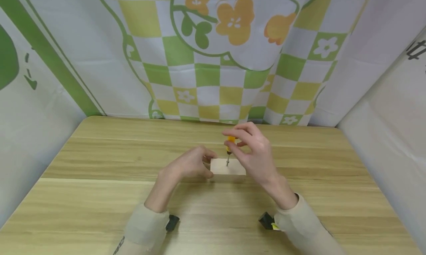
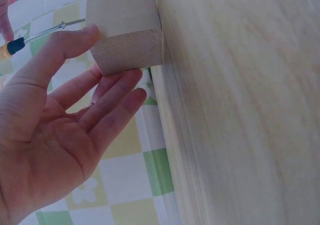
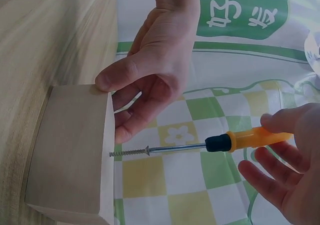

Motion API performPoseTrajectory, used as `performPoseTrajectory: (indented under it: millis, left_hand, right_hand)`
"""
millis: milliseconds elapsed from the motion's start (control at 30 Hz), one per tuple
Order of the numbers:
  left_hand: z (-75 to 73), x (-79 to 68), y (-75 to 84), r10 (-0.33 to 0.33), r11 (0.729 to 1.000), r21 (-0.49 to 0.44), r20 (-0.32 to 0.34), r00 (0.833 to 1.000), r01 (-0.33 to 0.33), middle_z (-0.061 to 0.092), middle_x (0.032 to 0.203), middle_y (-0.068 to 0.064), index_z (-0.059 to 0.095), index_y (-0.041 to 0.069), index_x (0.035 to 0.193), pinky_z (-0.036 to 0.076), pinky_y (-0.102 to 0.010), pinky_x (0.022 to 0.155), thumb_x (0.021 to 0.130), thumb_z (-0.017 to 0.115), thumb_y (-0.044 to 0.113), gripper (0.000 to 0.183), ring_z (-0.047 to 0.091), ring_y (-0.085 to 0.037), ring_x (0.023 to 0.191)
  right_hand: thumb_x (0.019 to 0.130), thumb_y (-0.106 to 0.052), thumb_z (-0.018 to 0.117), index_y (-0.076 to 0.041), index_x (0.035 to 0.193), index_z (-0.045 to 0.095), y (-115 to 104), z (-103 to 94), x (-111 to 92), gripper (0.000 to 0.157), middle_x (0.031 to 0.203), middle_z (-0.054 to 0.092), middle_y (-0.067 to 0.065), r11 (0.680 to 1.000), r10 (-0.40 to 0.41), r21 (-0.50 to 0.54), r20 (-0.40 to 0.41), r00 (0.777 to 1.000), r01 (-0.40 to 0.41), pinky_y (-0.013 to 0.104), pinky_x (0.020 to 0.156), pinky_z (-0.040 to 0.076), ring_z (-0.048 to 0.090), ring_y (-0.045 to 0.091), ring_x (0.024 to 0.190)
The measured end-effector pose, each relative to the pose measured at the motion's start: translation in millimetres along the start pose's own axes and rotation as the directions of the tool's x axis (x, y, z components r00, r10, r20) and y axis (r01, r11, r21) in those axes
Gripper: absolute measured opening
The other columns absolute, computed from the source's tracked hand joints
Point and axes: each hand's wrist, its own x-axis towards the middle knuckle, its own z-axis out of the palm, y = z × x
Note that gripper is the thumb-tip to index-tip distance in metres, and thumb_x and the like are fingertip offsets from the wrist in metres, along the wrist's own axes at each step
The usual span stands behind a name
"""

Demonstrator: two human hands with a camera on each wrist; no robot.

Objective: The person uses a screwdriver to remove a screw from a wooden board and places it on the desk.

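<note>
A pale wooden block (image 1: 219, 167) sits on the table, its end grain (image 2: 130, 52) facing the left wrist camera. At the block's left end, my left hand (image 1: 186, 162) holds it between thumb and fingertips. A partly threaded-in screw (image 3: 131, 152) stands upright in the block's top face, most of its thread showing. Above it, my right hand (image 1: 254, 149) grips the yellow-orange handle of a screwdriver (image 3: 245, 139) with thumb and fingers. The screwdriver's metal shaft lines up with the screw, its tip at the screw head.
The wood-grain table (image 1: 110, 203) extends around both hands. A curtain (image 1: 208, 75) with green and yellow checks and orange flowers hangs behind its far edge. White cloth walls (image 1: 399, 111) stand at both sides. Small black devices (image 1: 172, 223) are worn at the wrists.
</note>
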Motion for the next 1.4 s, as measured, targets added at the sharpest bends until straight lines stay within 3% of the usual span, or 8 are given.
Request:
performPoseTrajectory:
  millis: [333, 933, 1100, 1233, 1400]
  left_hand:
    - [1.6, 3.9, 1.4, 0.034, 0.999, 0.002, 0.005, 0.999, -0.034, 0.065, 0.114, 0.001, 0.066, 0.010, 0.116, 0.048, -0.033, 0.090, 0.066, 0.078, 0.007, 0.052, 0.060, -0.017, 0.105]
    - [2.1, 1.5, 0.1, 0.007, 1.000, 0.014, 0.013, 1.000, -0.008, 0.064, 0.116, -0.001, 0.064, 0.012, 0.120, 0.048, -0.034, 0.090, 0.067, 0.078, 0.010, 0.055, 0.059, -0.018, 0.107]
    - [0.0, -1.4, 2.4, 0.038, 0.997, 0.063, 0.038, 0.999, -0.041, 0.061, 0.124, -0.003, 0.060, 0.007, 0.125, 0.046, -0.035, 0.095, 0.071, 0.075, 0.009, 0.057, 0.057, -0.020, 0.113]
    - [-3.7, -5.3, 4.7, 0.068, 0.992, 0.108, 0.041, 0.997, -0.072, 0.055, 0.131, -0.005, 0.058, 0.007, 0.128, 0.042, -0.037, 0.100, 0.076, 0.076, 0.018, 0.056, 0.053, -0.022, 0.118]
    - [-4.3, -7.2, 4.6, 0.120, 0.978, 0.171, -0.009, 0.993, -0.117, 0.051, 0.132, -0.004, 0.056, 0.011, 0.130, 0.042, -0.038, 0.099, 0.079, 0.074, 0.032, 0.058, 0.053, -0.022, 0.117]
  right_hand:
    - [0.081, 0.007, 0.060, -0.008, 0.110, 0.066, 0, -6.9, -3, 0.032, 0.109, 0.063, 0.004, 0.997, 0.045, 0.067, 0.002, 0.999, -0.045, 0.025, 0.065, 0.055, 0.059, 0.015, 0.092]
    - [0.074, 0.013, 0.066, -0.002, 0.106, 0.067, 8, -23.9, -12, 0.036, 0.107, 0.065, 0.007, 0.995, -0.072, 0.075, 0.000, 0.997, 0.072, 0.022, 0.067, 0.054, 0.064, 0.017, 0.088]
    - [0.072, 0.015, 0.067, -0.001, 0.106, 0.067, 11, -31.4, -15, 0.038, 0.104, 0.066, 0.009, 0.993, -0.085, 0.078, -0.003, 0.996, 0.085, 0.021, 0.068, 0.054, 0.063, 0.019, 0.088]
    - [0.070, 0.017, 0.068, 0.001, 0.106, 0.066, 11, -37.5, -17, 0.040, 0.102, 0.067, 0.010, 0.994, -0.080, 0.077, -0.001, 0.997, 0.080, 0.022, 0.068, 0.054, 0.064, 0.018, 0.085]
    - [0.069, 0.018, 0.069, 0.001, 0.105, 0.067, 13, -41.6, -20, 0.040, 0.101, 0.067, 0.010, 0.993, -0.096, 0.075, 0.012, 0.995, 0.094, 0.021, 0.069, 0.054, 0.065, 0.018, 0.086]
